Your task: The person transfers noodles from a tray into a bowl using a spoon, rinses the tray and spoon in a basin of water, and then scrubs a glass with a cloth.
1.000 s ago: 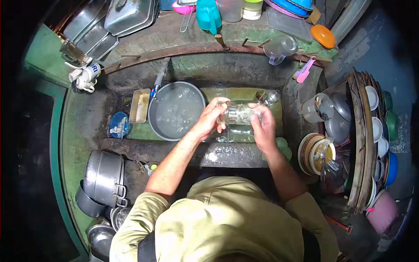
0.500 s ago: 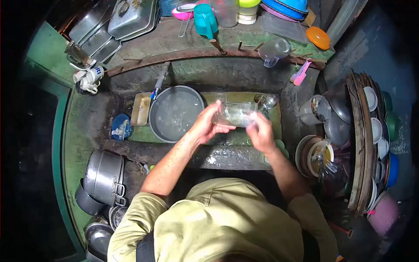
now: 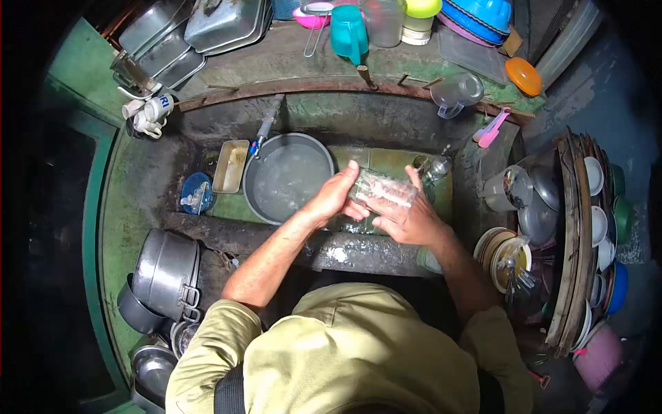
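Both my hands hold a wet, clear drinking glass (image 3: 383, 190) above the sink, on its side with the right end tilted lower. My left hand (image 3: 338, 196) grips its left end, thumb on top and fingers beneath. Around the right end curls my right hand (image 3: 414, 219), its palm showing through the wall. To the left stands a grey basin (image 3: 245, 185) of cloudy water under the tap (image 3: 265, 129). Beyond my right hand, a clear glass vessel (image 3: 437, 168) sits in the sink's right corner.
Left of the basin are a rectangular tin (image 3: 223, 183) and a blue bowl (image 3: 207, 201). Pots (image 3: 157, 265) stand at lower left, stacked dishes (image 3: 491, 254) with cutlery at right. A teal jug (image 3: 347, 31) and a clear jug (image 3: 460, 90) line the back ledge.
The glass has tipped from nearly level to right end down. My right hand has moved from gripping its right end to cupping it from the near side and below. The view has shifted slightly.
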Motion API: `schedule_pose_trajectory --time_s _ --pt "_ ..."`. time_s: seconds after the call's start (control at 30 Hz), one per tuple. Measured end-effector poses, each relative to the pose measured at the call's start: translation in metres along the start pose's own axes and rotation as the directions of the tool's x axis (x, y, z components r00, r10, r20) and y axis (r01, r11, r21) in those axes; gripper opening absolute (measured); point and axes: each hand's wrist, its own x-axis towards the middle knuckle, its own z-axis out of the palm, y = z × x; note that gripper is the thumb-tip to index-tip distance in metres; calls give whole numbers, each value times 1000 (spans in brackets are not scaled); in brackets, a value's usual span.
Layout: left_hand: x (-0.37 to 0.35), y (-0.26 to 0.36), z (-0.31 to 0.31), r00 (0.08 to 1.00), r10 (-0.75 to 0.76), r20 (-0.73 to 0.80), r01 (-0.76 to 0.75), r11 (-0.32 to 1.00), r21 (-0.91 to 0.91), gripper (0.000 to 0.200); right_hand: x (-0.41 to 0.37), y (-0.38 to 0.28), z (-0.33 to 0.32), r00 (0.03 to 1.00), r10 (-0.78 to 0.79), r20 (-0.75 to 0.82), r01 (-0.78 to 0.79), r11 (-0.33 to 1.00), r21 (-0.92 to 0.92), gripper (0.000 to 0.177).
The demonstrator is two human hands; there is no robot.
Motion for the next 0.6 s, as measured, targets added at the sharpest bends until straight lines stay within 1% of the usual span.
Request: schedule_pose_trajectory --time_s 0.03,0.07,0.1,0.13,0.17,0.2,0.23,0.27,0.3,0.33,0.37,0.4,0.43,0.47,0.5,0.53,0.57,0.6 --pt "2 -3 0 998 65 -23 -61 991 121 61 -1 3 8 1000 -31 4 31 999 -20 35" --pt "-1 -1 5 975 221 7 -220 969 112 56 -2 6 16 999 -33 3 33 999 -22 35" --pt "2 -4 2 974 226 9 -225 968 114 56 -3 7 25 976 214 -27 -185 896 405 34" --pt "6 -10 -4 913 401 72 -406 882 240 53 -2 8 33 898 437 55 -325 574 752 33" --pt "3 -11 -2 824 545 153 -561 751 347 50 3 7 38 817 576 -32 -337 521 784 25" --pt "0 -14 3 894 446 27 -443 877 183 49 8 5 46 703 706 -92 -325 433 841 21" --pt "-2 -11 4 894 447 26 -444 877 183 49 12 5 52 564 814 -138 -289 352 890 18" --pt "-3 -6 5 942 326 -78 -316 941 123 49 9 7 49 582 771 -260 -452 572 684 18" --pt "-3 -4 4 966 189 -174 -184 982 48 51 7 11 40 584 768 -261 -450 575 684 18" --pt "0 -4 -15 992 22 -122 -30 998 -64 57 4 12 28 859 435 -270 -333 875 352 22" --pt "-5 6 -13 996 -84 -32 71 954 -293 62 3 14 22 992 53 -113 -54 999 1 25" --pt "-7 5 -13 993 -110 -34 101 972 -211 58 5 12 26 999 7 -49 -3 996 91 30" --pt "-8 4 -13 990 -140 -33 135 983 -122 54 8 9 31 999 -40 5 38 983 180 39" --pt "-11 3 -12 997 56 -43 -55 998 39 49 9 9 40 999 34 20 -40 896 442 35" --pt "-16 2 -10 998 53 -41 -51 998 38 49 9 11 49 993 99 57 -111 735 669 31" --pt "-20 5 -9 970 244 -8 -233 936 262 50 11 14 53 994 98 54 -109 739 665 31" --pt "-22 8 -9 908 414 65 -395 793 463 56 13 16 56 923 383 28 -176 356 918 28" --pt "-12 4 -16 685 677 270 -655 410 635 64 12 15 60 774 618 137 -94 -102 990 28"
